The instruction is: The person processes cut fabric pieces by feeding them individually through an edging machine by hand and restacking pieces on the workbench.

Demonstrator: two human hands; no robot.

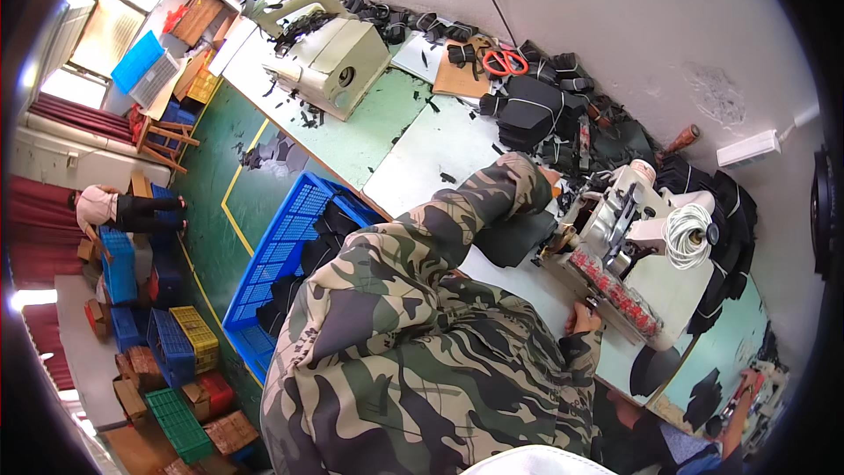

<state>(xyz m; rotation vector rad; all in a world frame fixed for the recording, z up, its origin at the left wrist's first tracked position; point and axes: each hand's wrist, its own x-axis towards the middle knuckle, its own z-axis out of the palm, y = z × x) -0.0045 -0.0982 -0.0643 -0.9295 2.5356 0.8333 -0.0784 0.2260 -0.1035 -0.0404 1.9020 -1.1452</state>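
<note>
A cream sewing-type machine (607,255) with a red patterned strip along its side stands in front of me on the worktable. My left hand (552,178) reaches to its left side, mostly hidden by the camouflage sleeve, so its fingers do not show. A flat black piece (514,237) lies under that sleeve, next to the machine. At the machine's near edge is my right hand (582,318), its fingers curled in by a small metal part; what they hold, if anything, is hidden. A coil of white cord (688,236) rests on the machine.
Tied stacks of black pieces (529,110) line the wall, with orange-handled scissors (505,62) beside them. Further left stands another cream machine (338,66). A blue crate (264,273) holding black pieces is at my left. A co-worker's arm (738,413) shows at lower right; another person (110,208) stands far left.
</note>
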